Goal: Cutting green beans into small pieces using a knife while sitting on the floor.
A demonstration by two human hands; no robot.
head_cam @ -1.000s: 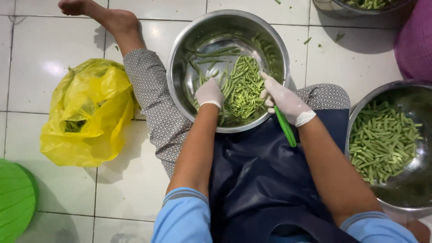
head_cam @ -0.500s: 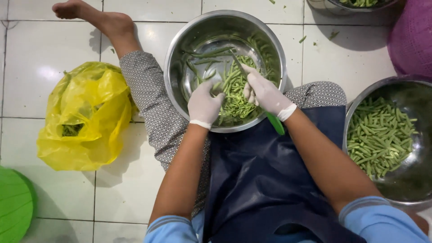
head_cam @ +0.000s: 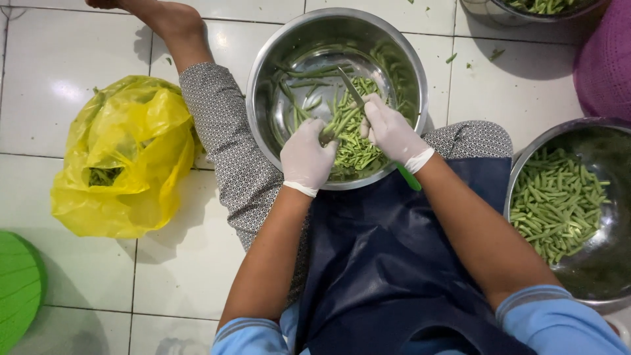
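A steel bowl [head_cam: 263, 59] sits between my legs, holding a pile of green beans [head_cam: 358, 154]. My left hand [head_cam: 307, 158], in a white glove, pinches a green bean [head_cam: 338, 125] over the pile. My right hand [head_cam: 391, 135], also gloved, grips a knife with a green handle [head_cam: 411, 179]; its blade [head_cam: 350, 84] points up and away over the bowl, next to the held bean. Both hands hover close together above the bowl's near side.
A second steel bowl [head_cam: 591, 289] of cut beans stands at my right. A yellow plastic bag [head_cam: 125, 158] with scraps lies on the tiled floor at left, a green round object [head_cam: 16, 289] at the lower left. Another bowl [head_cam: 526, 8] and purple cloth [head_cam: 605, 66] are at top right.
Both hands have lifted from the pile; the left now holds a bean up and the knife blade has swung up beside it. The view has shifted slightly.
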